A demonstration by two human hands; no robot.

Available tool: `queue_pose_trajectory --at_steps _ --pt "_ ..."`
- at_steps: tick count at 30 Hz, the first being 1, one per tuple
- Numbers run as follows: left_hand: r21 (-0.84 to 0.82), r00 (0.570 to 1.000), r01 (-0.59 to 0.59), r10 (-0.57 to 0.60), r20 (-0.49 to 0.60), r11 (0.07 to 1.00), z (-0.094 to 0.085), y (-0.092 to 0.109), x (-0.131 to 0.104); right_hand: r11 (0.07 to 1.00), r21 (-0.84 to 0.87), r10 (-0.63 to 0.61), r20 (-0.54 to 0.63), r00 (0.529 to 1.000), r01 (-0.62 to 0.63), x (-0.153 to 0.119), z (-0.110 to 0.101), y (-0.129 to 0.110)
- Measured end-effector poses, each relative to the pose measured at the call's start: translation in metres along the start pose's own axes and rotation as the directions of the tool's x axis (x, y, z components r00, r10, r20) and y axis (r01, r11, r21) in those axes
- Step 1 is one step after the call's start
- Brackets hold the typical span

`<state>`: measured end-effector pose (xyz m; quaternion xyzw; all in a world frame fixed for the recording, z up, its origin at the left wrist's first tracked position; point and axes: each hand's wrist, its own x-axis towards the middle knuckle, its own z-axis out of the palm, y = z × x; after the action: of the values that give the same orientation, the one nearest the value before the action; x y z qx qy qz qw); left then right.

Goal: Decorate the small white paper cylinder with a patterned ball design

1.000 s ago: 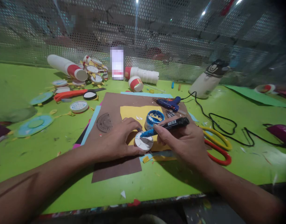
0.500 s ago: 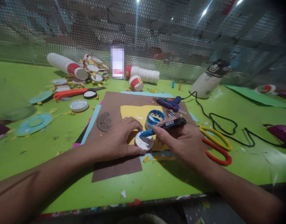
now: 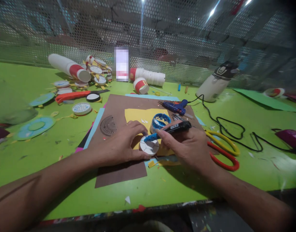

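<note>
The marker looks like smooth, slightly glossy plastic; the white disc has a matt, papery face. The brown sheet is matt paper, the desk smooth and faintly shiny, the glue gun plastic.

One left hand and one right hand make two over the surface, with one pen and one white disc. Beyond are one blue-rimmed tub, one protractor and one glue gun. Toward the left edge lie two pale blue rounds; toward the right edge, two handle loops, one yellow and one red. Near the far edge are one bottle, two cup stacks, one loose cup and two stubs, one blue, one orange. The discs heaped near the far left corner overlap too much to count.
</note>
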<state>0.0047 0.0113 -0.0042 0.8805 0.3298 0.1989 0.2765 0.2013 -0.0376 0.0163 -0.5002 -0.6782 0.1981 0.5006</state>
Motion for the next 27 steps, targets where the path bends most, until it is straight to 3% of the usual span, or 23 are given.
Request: queue_pose_trajectory --at_steps 10,17,27 --pt "0.003 1.000 0.019 -0.019 0.011 1.000 -0.001 0.002 0.000 1.000 0.010 -0.014 -0.049 0.999 0.015 0.000 0.005 -0.001" --pt "-0.023 0.999 0.031 -0.031 0.027 0.999 -0.002 0.003 0.001 0.999 0.035 0.031 -0.146 0.989 -0.026 0.000 -0.005 -0.008" --pt "-0.007 1.000 0.026 -0.026 0.007 1.000 -0.001 0.001 0.000 0.998 -0.065 0.021 -0.068 0.997 -0.025 0.002 -0.006 -0.007"
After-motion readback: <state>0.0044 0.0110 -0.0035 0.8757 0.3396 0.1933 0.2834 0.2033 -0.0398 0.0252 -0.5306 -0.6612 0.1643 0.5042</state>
